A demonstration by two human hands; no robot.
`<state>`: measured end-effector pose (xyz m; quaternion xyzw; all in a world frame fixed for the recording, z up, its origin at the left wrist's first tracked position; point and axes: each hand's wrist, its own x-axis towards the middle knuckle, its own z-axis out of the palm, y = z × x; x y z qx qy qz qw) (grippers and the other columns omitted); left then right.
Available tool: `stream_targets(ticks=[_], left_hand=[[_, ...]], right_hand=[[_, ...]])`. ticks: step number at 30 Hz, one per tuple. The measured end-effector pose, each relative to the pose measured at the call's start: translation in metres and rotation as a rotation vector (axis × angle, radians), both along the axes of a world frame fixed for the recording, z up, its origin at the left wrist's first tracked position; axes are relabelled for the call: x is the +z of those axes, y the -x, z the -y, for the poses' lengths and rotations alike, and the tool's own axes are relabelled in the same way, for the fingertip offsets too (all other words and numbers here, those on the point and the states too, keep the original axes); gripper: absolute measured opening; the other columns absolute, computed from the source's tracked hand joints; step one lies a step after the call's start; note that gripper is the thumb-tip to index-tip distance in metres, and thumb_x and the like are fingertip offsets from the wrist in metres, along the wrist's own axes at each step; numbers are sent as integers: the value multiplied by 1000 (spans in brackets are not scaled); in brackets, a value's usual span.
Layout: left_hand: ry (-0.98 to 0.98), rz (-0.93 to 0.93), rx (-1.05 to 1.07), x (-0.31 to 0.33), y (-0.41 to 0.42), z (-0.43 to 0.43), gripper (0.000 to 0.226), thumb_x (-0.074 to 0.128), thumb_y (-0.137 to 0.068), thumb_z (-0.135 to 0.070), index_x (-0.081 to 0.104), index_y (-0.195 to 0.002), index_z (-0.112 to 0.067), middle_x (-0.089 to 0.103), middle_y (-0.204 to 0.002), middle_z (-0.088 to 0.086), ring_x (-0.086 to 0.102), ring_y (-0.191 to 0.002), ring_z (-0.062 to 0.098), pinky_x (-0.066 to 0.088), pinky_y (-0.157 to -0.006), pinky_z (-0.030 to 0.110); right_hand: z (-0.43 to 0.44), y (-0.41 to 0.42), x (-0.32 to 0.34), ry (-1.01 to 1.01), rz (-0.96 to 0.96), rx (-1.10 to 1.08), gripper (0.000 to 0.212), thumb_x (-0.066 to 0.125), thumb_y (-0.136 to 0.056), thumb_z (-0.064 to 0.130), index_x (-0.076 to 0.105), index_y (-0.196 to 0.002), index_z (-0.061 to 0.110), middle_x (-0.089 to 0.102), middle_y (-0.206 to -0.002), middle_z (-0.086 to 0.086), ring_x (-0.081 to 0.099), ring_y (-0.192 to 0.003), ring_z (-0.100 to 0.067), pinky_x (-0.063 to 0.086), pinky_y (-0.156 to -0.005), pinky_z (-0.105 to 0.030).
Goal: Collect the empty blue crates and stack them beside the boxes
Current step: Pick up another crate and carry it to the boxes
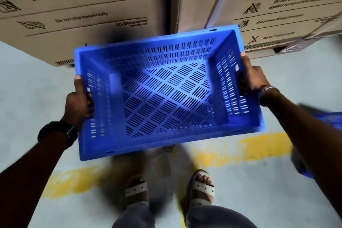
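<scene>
Crate (166, 92), empty, carried at frame centre, left hand (78, 102) and right hand (252, 77) clamped on its end handles. Boxes (83, 15) at 12 o'clock. Carry step; next, probably lower it onto floor (33, 83) beside them.

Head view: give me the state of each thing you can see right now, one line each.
Blue crate: empty, carried level above the floor, open side up.
Left hand: shut on the crate's left handle slot.
Right hand: shut on the right handle slot.
Cardboard boxes: closed, standing on the floor just ahead.
Second blue crate: partly visible at right edge; contents unclear.
</scene>
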<state>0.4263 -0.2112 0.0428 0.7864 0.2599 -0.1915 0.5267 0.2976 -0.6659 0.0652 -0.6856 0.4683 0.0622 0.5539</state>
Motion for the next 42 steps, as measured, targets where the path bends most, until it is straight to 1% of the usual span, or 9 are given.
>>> stream_targets(ticks=[5, 13, 19, 22, 27, 31, 36, 39, 42], left_hand=[[13, -28, -5, 7, 5, 1, 67, 37, -91, -82, 41, -67, -19, 32, -41, -8, 25, -32, 12, 23, -38, 15], [22, -55, 26, 9, 54, -16, 66, 35, -95, -77, 41, -70, -17, 33, -41, -7, 27, -30, 11, 24, -38, 15], [37, -53, 4, 8, 48, -12, 66, 34, -94, -79, 43, -71, -18, 33, -48, -4, 27, -34, 12, 24, -40, 19], [56, -35, -23, 10, 54, -3, 63, 33, -96, -76, 43, -71, -19, 32, -50, -3, 26, -36, 13, 24, -40, 21], [88, -29, -38, 11, 54, -2, 64, 33, -97, -74, 43, -70, -18, 34, -49, -3, 27, -37, 13, 24, -41, 20], [82, -50, -12, 5, 52, -10, 65, 34, -94, -79, 45, -71, -20, 35, -48, -5, 27, -36, 13, 23, -41, 19], [102, -93, 23, 0, 45, -38, 64, 30, -94, -80, 44, -72, -21, 34, -42, -10, 28, -29, 8, 23, -38, 11], [98, -93, 16, 1, 43, -43, 64, 29, -94, -80, 44, -71, -22, 33, -42, -10, 27, -30, 7, 22, -38, 12], [66, -66, 14, 1, 45, -40, 65, 30, -93, -81, 44, -71, -21, 35, -42, -9, 28, -31, 8, 22, -39, 12]], right_hand=[[-5, 10, 5, -2, -50, -36, 72, 46, -77, 85, 50, -66, 14, 46, -57, -5, 38, -38, -20, 35, -41, -24], [-20, 47, 0, -30, -65, -33, 71, 45, -80, 82, 48, -65, 12, 43, -48, -2, 36, -35, -19, 32, -40, -23], [-11, 41, -1, 16, -37, -19, 76, 47, -73, 87, 52, -69, 11, 45, -51, -5, 37, -38, -20, 35, -42, -25], [-2, 45, -6, 54, -25, -38, 83, 50, -65, 92, 54, -66, 9, 46, -52, -9, 38, -41, -23, 36, -44, -30], [-4, 47, -4, 122, -20, -35, 78, 45, -78, 84, 55, -64, 8, 51, -56, -14, 45, -42, -25, 43, -52, -34], [-14, 43, -3, 181, -37, -5, 77, 38, -86, 79, 55, -64, 7, 52, -56, -14, 46, -39, -24, 43, -50, -31], [-34, 32, -6, 166, -58, 57, 75, 36, -88, 76, 57, -65, 8, 53, -44, -4, 49, -38, -21, 41, -43, -24], [-40, 34, -11, 142, -74, 50, 76, 36, -83, 82, 57, -61, 13, 55, -47, -3, 51, -43, -22, 46, -55, -30], [-40, 39, -12, 113, -65, 41, 73, 36, -83, 82, 56, -62, 15, 55, -52, -4, 49, -44, -22, 45, -54, -32]])
